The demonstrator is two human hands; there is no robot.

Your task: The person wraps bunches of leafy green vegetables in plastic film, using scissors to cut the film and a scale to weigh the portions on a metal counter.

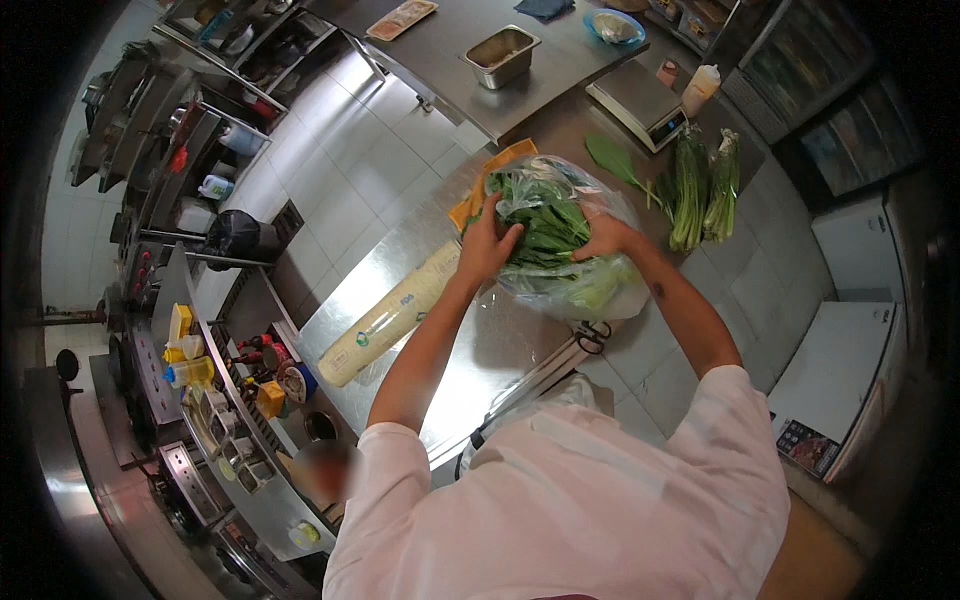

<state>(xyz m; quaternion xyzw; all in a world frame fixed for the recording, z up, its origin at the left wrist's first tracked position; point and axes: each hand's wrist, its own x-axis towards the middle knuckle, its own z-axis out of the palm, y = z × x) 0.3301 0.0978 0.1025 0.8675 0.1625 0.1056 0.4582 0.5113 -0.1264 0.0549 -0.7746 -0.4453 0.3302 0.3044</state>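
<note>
A clear plastic bag [600, 289] packed with dark leafy greens [544, 225] lies on the steel table [480, 352] in front of me. My left hand [487, 244] grips the greens at the bag's left side, thumb over the leaves. On the opposite side, my right hand [604, 229] holds them too, its fingers partly hidden by leaves and plastic. A yellow-orange cloth [469, 199] sits beside the bag, under its left edge. Black-handled scissors [592, 337] rest at the near table edge, just below the bag.
Left of the bag lies a long wrapped roll [390, 315]. Two bunches of green stalks [688, 195] and a loose leaf [611, 156] lie to the right, near a digital scale [637, 101] and a squeeze bottle [701, 88]. A steel pan [501, 56] stands on the far counter.
</note>
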